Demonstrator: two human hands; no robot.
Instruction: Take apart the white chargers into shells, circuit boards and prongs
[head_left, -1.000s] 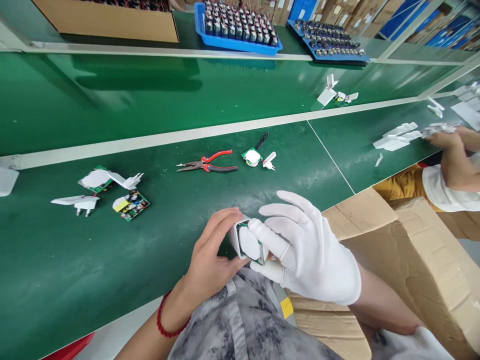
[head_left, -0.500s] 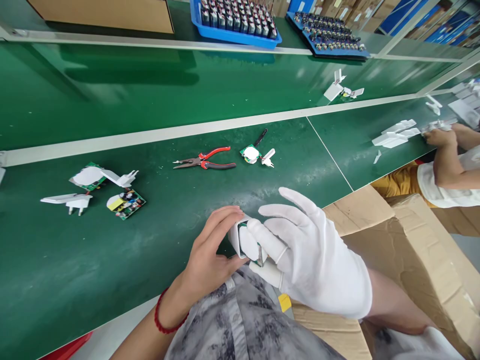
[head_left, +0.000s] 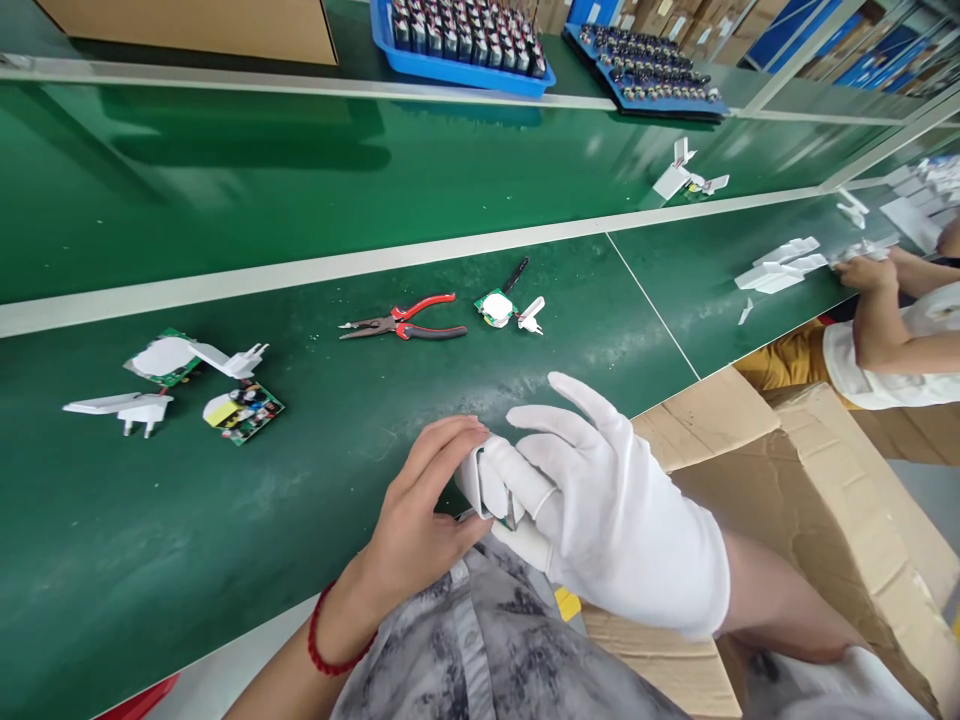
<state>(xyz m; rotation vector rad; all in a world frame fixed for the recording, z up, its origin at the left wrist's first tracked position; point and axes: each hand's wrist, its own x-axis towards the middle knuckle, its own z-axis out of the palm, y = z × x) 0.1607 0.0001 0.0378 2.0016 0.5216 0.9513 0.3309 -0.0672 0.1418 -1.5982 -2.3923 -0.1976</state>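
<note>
My bare left hand (head_left: 420, 500), with a red bracelet on its wrist, is closed around a white plastic housing (head_left: 469, 482) just above the table's front edge. In the mouth of that housing sits a circuit board with a white pad (head_left: 493, 494), partly inside. My right hand (head_left: 626, 515), in a white glove, pinches the board between thumb and index finger from the right, its other fingers stretched out. The gloved fingers cover part of the board. Beyond the hands lie red-and-black pliers (head_left: 403, 320) and another board (head_left: 496, 308) wired to a small white plug piece (head_left: 531, 316).
On the left of the green table (head_left: 247, 530) lie circuit boards (head_left: 244, 412) and white plug covers (head_left: 124, 408). Blue trays of parts (head_left: 465, 65) stand on the shelf. A cardboard box (head_left: 735, 490) is at my right, with a co-worker's hands (head_left: 866, 272) farther off.
My right hand has shifted slightly left toward the housing, and less of the board's green edge shows. The whole view has moved slightly.
</note>
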